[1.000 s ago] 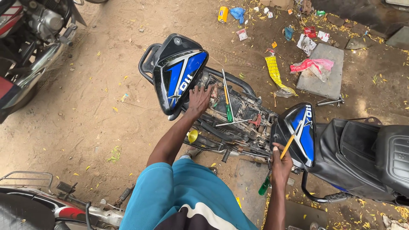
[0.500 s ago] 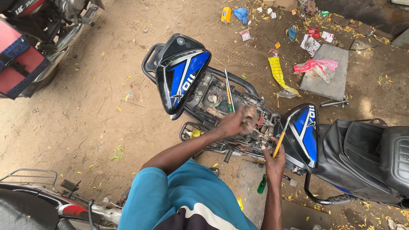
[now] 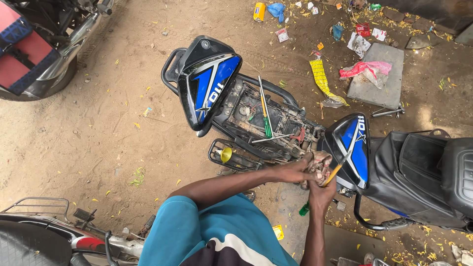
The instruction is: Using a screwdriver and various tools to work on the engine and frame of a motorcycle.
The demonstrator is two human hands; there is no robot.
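Both hands meet at the near edge of the stripped motorbike frame (image 3: 266,123). The left hand (image 3: 290,172) grips a dirty rag (image 3: 318,162). The right hand (image 3: 321,191) is closed around a yellow-handled screwdriver (image 3: 335,172). Bare dirt lies wide open to the left.

You've got one view only, head cam, so no 2nd view to overlap. It looks steeply down from your head over your teal shirt (image 3: 212,231) and both forearms. Left hand (image 3: 291,172) and right hand (image 3: 321,189) meet low-centre, fairly near the lens. Beyond the grip: stripped motorbike frame (image 3: 266,123); dirt ground (image 3: 98,138) to its left.
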